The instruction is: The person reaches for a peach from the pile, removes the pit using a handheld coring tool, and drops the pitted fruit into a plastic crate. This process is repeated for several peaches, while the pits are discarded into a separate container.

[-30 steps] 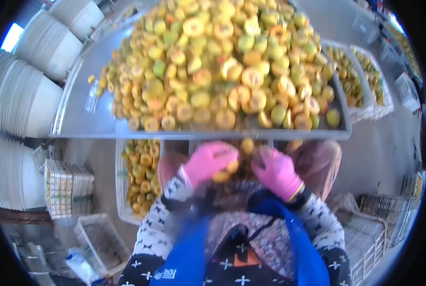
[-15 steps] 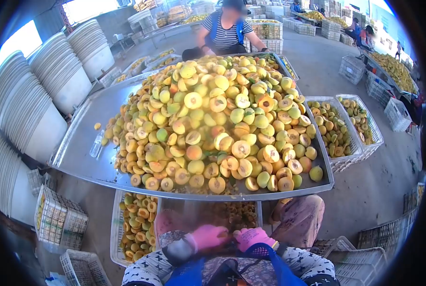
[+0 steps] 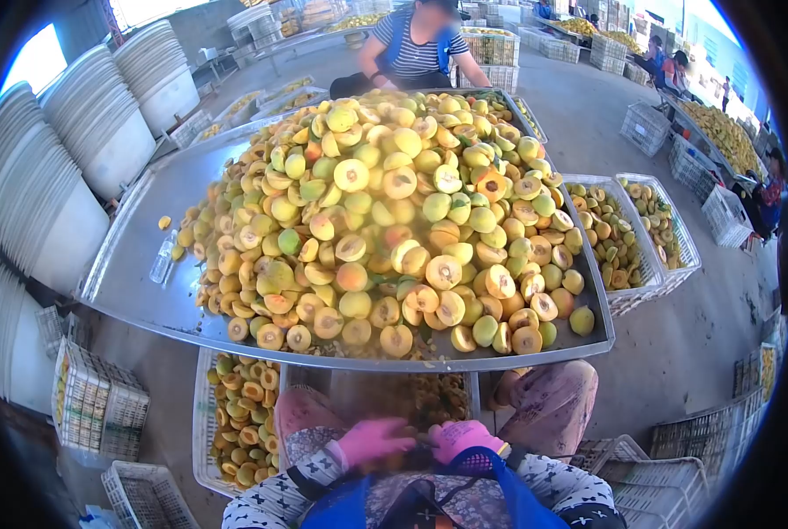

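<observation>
My left hand [image 3: 373,443], in a pink glove, is low over my lap with its fingers pointing toward the other hand; motion smears them. Close beside it, my right hand [image 3: 463,440], also gloved in pink, is closed with fingers curled inward, and what it holds is hidden. Both hands are below the near edge of a metal table [image 3: 147,295]. Heaped on that table is a big pile of halved peaches [image 3: 358,238], many showing yellow flesh and brown pit hollows. Under the table edge stands a crate of peach halves [image 3: 201,441], left of my knees.
A plastic bottle [image 3: 163,257] lies on the table's left. Across it sits a person [image 3: 416,48] in a striped shirt. Filled crates [image 3: 654,286] stand at the right, stacked white tubs [image 3: 54,194] at the left. More crates [image 3: 151,498] are on the floor.
The view has shifted slightly, so the table appears a little further left. My left hand has spread out from its more curled shape; my right hand stays closed in nearly the same place.
</observation>
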A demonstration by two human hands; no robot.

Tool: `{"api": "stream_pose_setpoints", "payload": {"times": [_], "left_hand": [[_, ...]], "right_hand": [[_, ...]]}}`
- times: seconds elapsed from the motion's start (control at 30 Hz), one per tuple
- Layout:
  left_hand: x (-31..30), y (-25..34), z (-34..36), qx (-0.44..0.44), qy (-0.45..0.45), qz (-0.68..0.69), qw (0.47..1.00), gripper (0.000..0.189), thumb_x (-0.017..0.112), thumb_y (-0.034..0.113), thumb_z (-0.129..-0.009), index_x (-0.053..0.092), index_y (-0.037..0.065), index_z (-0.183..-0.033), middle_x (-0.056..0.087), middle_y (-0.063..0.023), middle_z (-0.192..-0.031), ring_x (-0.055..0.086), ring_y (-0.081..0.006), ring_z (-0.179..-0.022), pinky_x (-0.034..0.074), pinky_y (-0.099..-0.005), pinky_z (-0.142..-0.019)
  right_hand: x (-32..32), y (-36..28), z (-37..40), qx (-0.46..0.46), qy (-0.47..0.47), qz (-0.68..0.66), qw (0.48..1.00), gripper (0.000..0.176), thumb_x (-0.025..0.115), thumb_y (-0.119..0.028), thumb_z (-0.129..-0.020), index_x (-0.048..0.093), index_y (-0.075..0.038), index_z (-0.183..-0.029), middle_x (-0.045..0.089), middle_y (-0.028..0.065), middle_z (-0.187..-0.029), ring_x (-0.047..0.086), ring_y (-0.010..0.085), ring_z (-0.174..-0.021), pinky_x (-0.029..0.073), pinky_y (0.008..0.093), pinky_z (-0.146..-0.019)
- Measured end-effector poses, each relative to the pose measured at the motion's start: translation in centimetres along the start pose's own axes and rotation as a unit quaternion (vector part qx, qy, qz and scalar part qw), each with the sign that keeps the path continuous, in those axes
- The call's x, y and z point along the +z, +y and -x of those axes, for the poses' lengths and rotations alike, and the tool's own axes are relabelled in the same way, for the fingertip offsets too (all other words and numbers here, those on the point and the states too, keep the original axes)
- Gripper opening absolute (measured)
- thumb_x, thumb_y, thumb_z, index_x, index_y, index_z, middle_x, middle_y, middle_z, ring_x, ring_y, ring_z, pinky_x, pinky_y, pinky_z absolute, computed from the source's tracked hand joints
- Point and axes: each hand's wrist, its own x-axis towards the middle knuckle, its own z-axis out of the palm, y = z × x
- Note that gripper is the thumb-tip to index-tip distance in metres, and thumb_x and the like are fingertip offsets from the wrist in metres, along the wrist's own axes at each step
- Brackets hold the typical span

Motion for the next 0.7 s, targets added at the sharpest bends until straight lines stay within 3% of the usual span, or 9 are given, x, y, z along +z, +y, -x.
{"api": "stream_pose_setpoints", "payload": {"times": [0.03, 0.07, 0.27, 0.37, 0.47, 0.57, 0.67, 0.7], "left_hand": [[-0.1, 1.0, -0.1, 0.012, -0.006, -0.011, 1.0, 0.055, 0.062, 0.055, -0.091, 0.066, 0.01, -0.122, 0.069, -0.0142, -0.117, 0.067, -0.0317, -0.106, 0.051, -0.0385, -0.092], [-0.9, 2.2, 0.0, -0.015, -0.044, -0.023, 0.999, 0.05, 0.061, 0.051, -0.092, 0.067, 0.01, -0.121, 0.069, -0.0145, -0.116, 0.067, -0.0315, -0.103, 0.051, -0.0389, -0.091], [-0.3, 0.3, -0.5, 0.066, -0.046, -0.048, 0.996, 0.039, 0.058, 0.041, -0.094, 0.07, 0.01, -0.115, 0.069, -0.0156, -0.108, 0.067, -0.0325, -0.096, 0.052, -0.0393, -0.086], [-0.1, -1.3, -0.9, 0.064, -0.034, 0.041, 0.997, 0.036, 0.058, 0.038, -0.095, 0.07, 0.01, -0.112, 0.069, -0.0149, -0.107, 0.067, -0.0316, -0.093, 0.053, -0.0379, -0.084], [-0.9, 0.1, -0.9, -0.003, -0.025, 0.009, 1.0, 0.035, 0.06, 0.039, -0.095, 0.071, 0.009, -0.11, 0.07, -0.0144, -0.104, 0.067, -0.0298, -0.091, 0.053, -0.0368, -0.082], [0.1, -1.9, -1.1, 0.01, 0.006, 0.127, 0.992, 0.038, 0.061, 0.042, -0.094, 0.071, 0.007, -0.105, 0.07, -0.015, -0.098, 0.067, -0.029, -0.088, 0.053, -0.0366, -0.08], [0.1, -4.1, -1.4, 0.133, -0.033, 0.074, 0.988, 0.043, 0.062, 0.047, -0.093, 0.071, 0.006, -0.1, 0.069, -0.0158, -0.093, 0.066, -0.0295, -0.086, 0.052, -0.0377, -0.079], [-0.2, -3.6, -1.5, 0.088, -0.06, 0.069, 0.992, 0.044, 0.062, 0.048, -0.093, 0.071, 0.006, -0.1, 0.069, -0.0159, -0.092, 0.066, -0.0296, -0.086, 0.052, -0.0382, -0.079]], "right_hand": [[0.5, -0.2, -0.1, 0.012, 0.005, 0.004, 1.0, 0.038, 0.054, -0.041, -0.093, 0.059, -0.011, -0.116, 0.066, 0.0173, -0.109, 0.067, 0.0348, -0.1, 0.054, 0.0474, -0.083], [0.7, -0.5, -0.4, 0.021, 0.012, 0.012, 1.0, 0.039, 0.054, -0.042, -0.093, 0.059, -0.011, -0.116, 0.066, 0.0174, -0.109, 0.067, 0.0351, -0.099, 0.054, 0.0474, -0.083], [3.2, 1.5, -2.2, 0.001, -0.014, 0.013, 1.0, 0.037, 0.056, -0.04, -0.093, 0.057, -0.011, -0.116, 0.065, 0.0175, -0.109, 0.066, 0.0356, -0.1, 0.053, 0.0474, -0.084], [1.1, 0.7, -1.4, -0.019, -0.011, -0.008, 1.0, 0.037, 0.057, -0.04, -0.093, 0.057, -0.011, -0.116, 0.065, 0.0174, -0.11, 0.066, 0.0356, -0.101, 0.053, 0.0474, -0.084], [-0.7, -0.9, -0.4, -0.003, -0.014, -0.013, 1.0, 0.037, 0.058, -0.04, -0.092, 0.057, -0.011, -0.116, 0.064, 0.0173, -0.11, 0.065, 0.036, -0.102, 0.052, 0.0474, -0.084], [-1.1, -0.4, -0.6, -0.013, -0.018, -0.014, 1.0, 0.039, 0.059, -0.039, -0.092, 0.057, -0.011, -0.118, 0.064, 0.0169, -0.111, 0.065, 0.0363, -0.103, 0.052, 0.0474, -0.085], [0.1, 0.3, -0.8, -0.042, -0.04, -0.03, 0.998, 0.04, 0.059, -0.038, -0.091, 0.056, -0.011, -0.12, 0.064, 0.0167, -0.113, 0.064, 0.0366, -0.103, 0.052, 0.0472, -0.086], [0.4, 0.6, -1.2, -0.051, -0.045, -0.033, 0.997, 0.04, 0.059, -0.038, -0.091, 0.056, -0.011, -0.121, 0.064, 0.0166, -0.114, 0.064, 0.0367, -0.104, 0.051, 0.0471, -0.087]]}}
